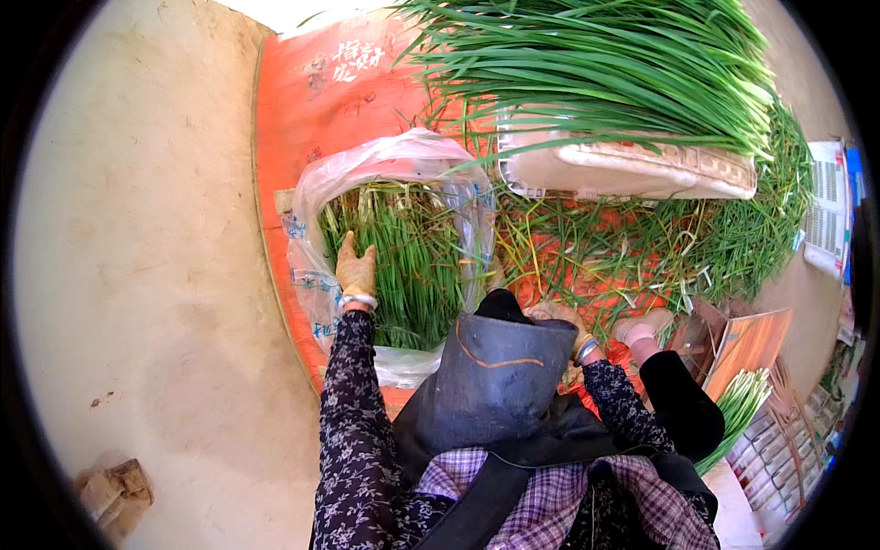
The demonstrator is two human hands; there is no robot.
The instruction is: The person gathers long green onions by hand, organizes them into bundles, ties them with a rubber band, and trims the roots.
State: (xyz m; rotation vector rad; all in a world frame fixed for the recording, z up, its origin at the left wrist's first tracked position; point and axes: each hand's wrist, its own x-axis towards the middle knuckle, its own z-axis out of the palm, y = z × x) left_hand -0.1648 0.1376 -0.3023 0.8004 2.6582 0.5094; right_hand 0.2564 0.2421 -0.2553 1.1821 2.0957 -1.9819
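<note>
A clear plastic bag (307,188) stands wide open in front of me, with garlic chives (408,252) lying inside it. My left hand (356,268), in a tan glove, is at the left side of the bag's mouth, its fingers apart and nothing in them. To the right of the bag, beside my knee under a dark apron (500,376), is my gloved right hand (557,316). It is low over loose leaves, and its fingers are partly hidden, so what they hold does not show.
A big pile of garlic chives (605,73) lies on an upturned pale plastic crate (632,170) at the far right. Loose leaves (587,238) litter the orange sheet (302,101). A wooden board (756,344) and more chives (742,403) are by my right leg.
</note>
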